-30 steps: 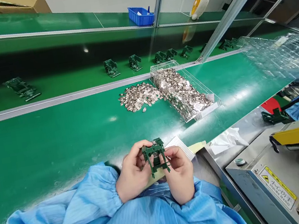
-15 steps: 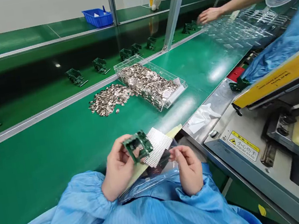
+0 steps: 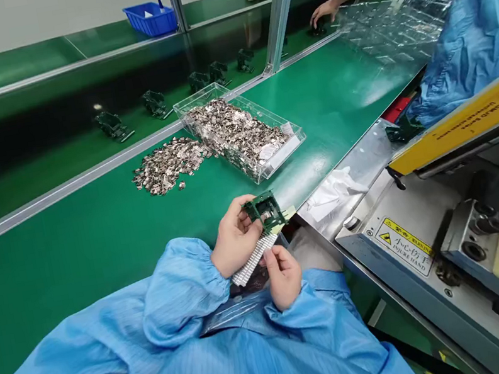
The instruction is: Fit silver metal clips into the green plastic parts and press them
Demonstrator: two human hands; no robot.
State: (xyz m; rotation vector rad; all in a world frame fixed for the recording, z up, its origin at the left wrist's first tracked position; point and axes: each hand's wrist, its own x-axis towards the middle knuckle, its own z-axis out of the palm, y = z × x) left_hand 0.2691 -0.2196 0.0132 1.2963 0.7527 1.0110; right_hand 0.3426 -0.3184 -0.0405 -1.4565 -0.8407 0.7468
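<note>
The left hand clamps its fingers on a dark green openwork plastic frame, above a white ridged strip sheet at the bench's near edge; the right hand, just beside that sheet, has thumb and forefinger pinched together

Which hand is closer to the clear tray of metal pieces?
Left. The left hand holds a green part short of the tray; the right hand sits farther back, beside the ribbed strip.
</note>
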